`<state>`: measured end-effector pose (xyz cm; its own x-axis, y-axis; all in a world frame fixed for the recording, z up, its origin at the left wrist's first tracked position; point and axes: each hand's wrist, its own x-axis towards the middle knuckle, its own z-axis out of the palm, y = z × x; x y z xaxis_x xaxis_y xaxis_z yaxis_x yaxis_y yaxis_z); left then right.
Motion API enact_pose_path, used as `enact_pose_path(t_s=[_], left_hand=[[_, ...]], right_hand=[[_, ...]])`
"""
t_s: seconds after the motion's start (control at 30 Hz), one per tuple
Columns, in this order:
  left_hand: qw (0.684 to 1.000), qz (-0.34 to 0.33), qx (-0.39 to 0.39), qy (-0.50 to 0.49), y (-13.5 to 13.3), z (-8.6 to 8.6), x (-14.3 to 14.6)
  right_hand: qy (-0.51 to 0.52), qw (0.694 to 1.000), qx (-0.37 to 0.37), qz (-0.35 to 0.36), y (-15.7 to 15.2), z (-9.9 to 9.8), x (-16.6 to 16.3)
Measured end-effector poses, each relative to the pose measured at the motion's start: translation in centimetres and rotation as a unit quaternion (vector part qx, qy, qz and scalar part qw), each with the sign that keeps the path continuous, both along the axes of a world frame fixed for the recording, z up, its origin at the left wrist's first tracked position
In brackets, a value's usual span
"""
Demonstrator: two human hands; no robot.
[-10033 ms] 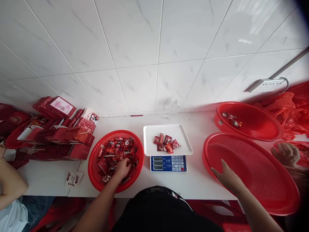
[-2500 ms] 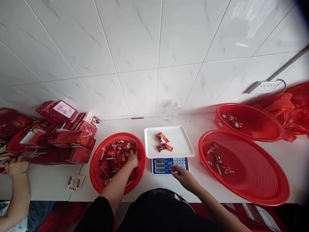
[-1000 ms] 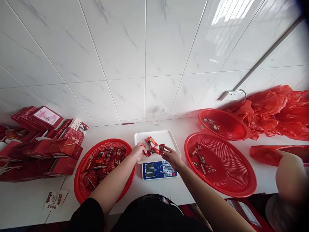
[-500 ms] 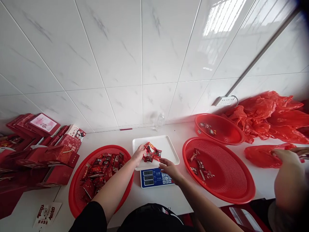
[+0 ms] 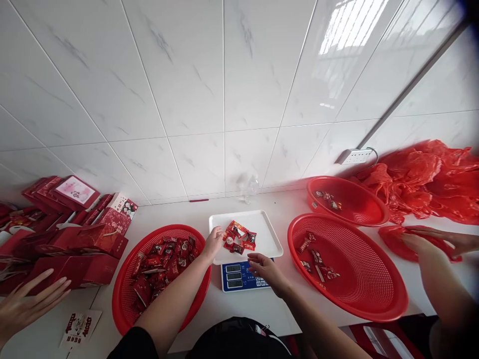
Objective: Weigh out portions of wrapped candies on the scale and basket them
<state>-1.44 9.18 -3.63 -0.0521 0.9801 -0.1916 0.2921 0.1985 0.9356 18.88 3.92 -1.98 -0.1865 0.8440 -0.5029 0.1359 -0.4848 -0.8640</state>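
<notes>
Several red-wrapped candies (image 5: 239, 237) lie in a small heap on the white tray (image 5: 267, 227) of a weighing scale. The scale's blue panel (image 5: 245, 275), with small displays and keys, faces me. My left hand (image 5: 214, 242) is at the tray's left edge, its loosely bent fingers beside the candies and nothing seen in them. My right hand (image 5: 267, 271) hovers over the panel near the tray's front edge, fingers apart and holding nothing. To the left is a red basket (image 5: 121, 284) full of similar candies; to the right, a larger red basket (image 5: 359, 264) holds several.
Red gift boxes (image 5: 80, 244) stand at the left, where another person's hand (image 5: 33, 304) reaches in. A second person's hands (image 5: 430, 242) press on a red plastic bag at the right. Behind are a smaller red basket (image 5: 359, 202), red bags (image 5: 426, 179) and a power strip (image 5: 354, 156).
Both my hands have drawn slightly away from the candies, which stay on the tray. Another person's hand has appeared at the left. The hands at the right have spread over the red bag.
</notes>
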Motion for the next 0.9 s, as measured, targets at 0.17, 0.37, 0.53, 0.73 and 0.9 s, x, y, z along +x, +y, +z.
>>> enact_pose_path(t_s=[0.17, 0.37, 0.53, 0.73, 0.9], left_hand=[[0.997, 0.065, -0.022, 0.04, -3.8, -0.2, -4.6], [0.984, 0.105, -0.095, 0.105, -10.8, -2.3, -9.4], [0.967, 0.061, -0.14, 0.204, -13.6, -4.9, -10.5], [0.927, -0.064, -0.119, 0.35, -9.4, -5.7, -9.6], [0.902, -0.133, -0.129, 0.39, -6.0, -5.6, -8.8]], right_hand=[[-0.002, 0.998, -0.012, 0.054, -1.6, -0.8, 0.6], [-0.021, 0.994, -0.043, 0.094, -3.3, -2.2, 1.1], [-0.025, 0.991, -0.055, 0.116, -3.6, -1.9, 0.4], [-0.029, 0.989, -0.04, 0.14, -3.4, -1.3, -0.4], [-0.034, 0.989, -0.029, 0.138, -3.4, -1.3, 0.0]])
